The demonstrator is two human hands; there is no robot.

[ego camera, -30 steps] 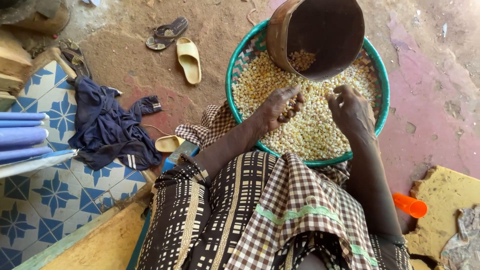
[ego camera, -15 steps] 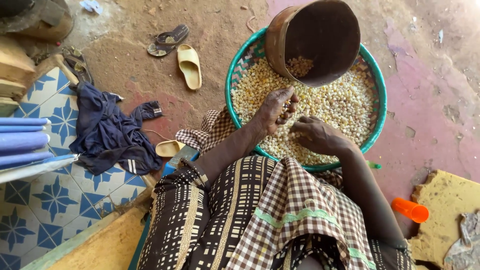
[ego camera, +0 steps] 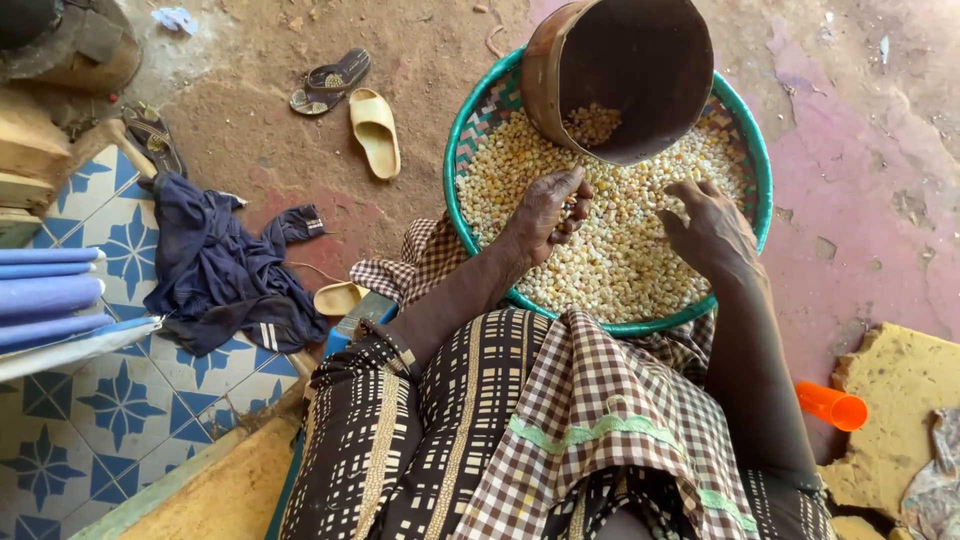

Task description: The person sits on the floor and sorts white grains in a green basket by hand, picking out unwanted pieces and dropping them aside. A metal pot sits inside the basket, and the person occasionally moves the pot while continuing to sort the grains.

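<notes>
A round woven basket with a green rim (ego camera: 620,326) sits on the ground in front of my knees, filled with pale maize kernels (ego camera: 620,255). A brown round bowl (ego camera: 640,55) lies tilted on its far side, with a few kernels (ego camera: 592,124) inside. My left hand (ego camera: 545,215) is over the kernels at the basket's left, fingers curled around some of them. My right hand (ego camera: 712,232) rests on the kernels at the right, fingers spread and pointing toward the bowl. My checked and patterned skirt (ego camera: 560,430) covers my lap below.
A yellow sandal (ego camera: 375,130) and a dark sandal (ego camera: 330,78) lie on the dirt at upper left. A dark blue cloth (ego camera: 225,272) is heaped on blue-and-white tiles (ego camera: 110,400). An orange tube (ego camera: 832,405) and a yellow slab (ego camera: 905,385) are at the right.
My right hand swept from the right side of the basket toward my left hand, then back out to the right over the kernels. My left hand stayed almost in place.
</notes>
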